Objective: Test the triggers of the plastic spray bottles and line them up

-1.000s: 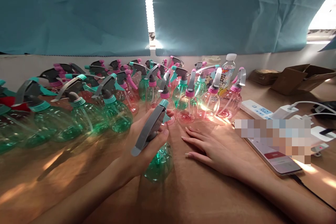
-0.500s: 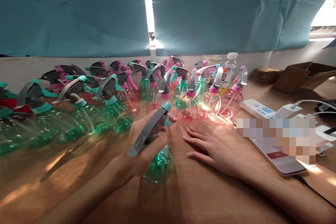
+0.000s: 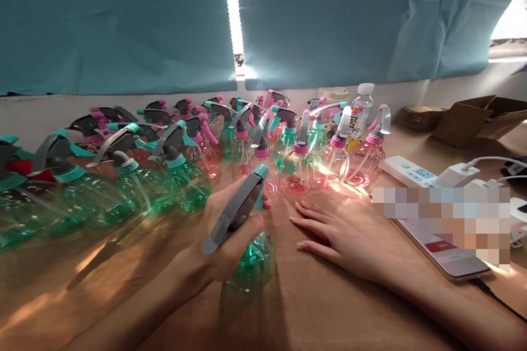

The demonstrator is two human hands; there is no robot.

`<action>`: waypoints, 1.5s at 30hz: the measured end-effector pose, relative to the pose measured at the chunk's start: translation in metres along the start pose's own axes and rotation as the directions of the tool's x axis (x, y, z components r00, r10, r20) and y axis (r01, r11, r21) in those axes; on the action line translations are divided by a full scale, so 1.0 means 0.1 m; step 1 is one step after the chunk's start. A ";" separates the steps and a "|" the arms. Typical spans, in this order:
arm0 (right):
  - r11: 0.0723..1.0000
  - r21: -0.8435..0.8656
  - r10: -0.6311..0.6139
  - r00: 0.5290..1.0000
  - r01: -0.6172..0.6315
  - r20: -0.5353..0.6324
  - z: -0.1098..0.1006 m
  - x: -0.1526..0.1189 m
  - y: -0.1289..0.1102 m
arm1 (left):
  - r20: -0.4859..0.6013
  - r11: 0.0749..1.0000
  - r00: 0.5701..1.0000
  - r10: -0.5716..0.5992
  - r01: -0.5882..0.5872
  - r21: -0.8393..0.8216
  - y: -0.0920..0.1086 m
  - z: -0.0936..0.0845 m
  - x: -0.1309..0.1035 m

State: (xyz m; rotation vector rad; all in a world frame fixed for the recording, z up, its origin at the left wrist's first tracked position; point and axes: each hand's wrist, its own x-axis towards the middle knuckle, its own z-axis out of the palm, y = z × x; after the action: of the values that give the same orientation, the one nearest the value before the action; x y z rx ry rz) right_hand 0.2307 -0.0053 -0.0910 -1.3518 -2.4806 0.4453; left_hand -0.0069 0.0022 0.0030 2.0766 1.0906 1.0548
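The left hand (image 3: 233,244) wraps a green spray bottle's (image 3: 253,270) neck, left of the smartphone (image 3: 447,255); the right hand (image 3: 335,236), fingers spread, rests between them. Shifting the bottle would likely call for keeping that grip.

- neck of the green spray bottle (image 3: 252,271) — buried in the left hand (image 3: 226,230)
- phone's (image 3: 448,258) upper part's behind pixelation, lol
- leftmost green bottle (image 3: 20,211) — chopped by the left edge
- cardboard box (image 3: 459,120) runs off the right
- drink bottle's (image 3: 365,100) label is too blurry to read
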 end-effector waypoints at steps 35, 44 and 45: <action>0.998 -0.065 -0.010 1.000 0.010 -0.006 -0.02 -0.01 -0.02 | -0.046 0.998 0.997 0.056 -0.057 -0.008 -0.13 0.13 -0.02; 0.998 -0.063 -0.021 0.998 0.018 -0.051 0.00 -0.02 0.00 | -0.052 0.995 0.994 0.101 -0.101 -0.013 -0.15 0.13 -0.04; 0.998 -0.058 -0.023 0.998 0.020 -0.050 0.00 -0.02 0.00 | -0.047 0.995 0.994 0.096 -0.097 -0.014 -0.15 0.13 -0.04</action>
State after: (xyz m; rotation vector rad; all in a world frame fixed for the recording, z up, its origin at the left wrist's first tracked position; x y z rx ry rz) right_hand 0.2318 -0.0073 -0.0911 -1.3396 -2.4815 0.3332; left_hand -0.0036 0.0054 -0.0170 2.1199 1.0090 1.1603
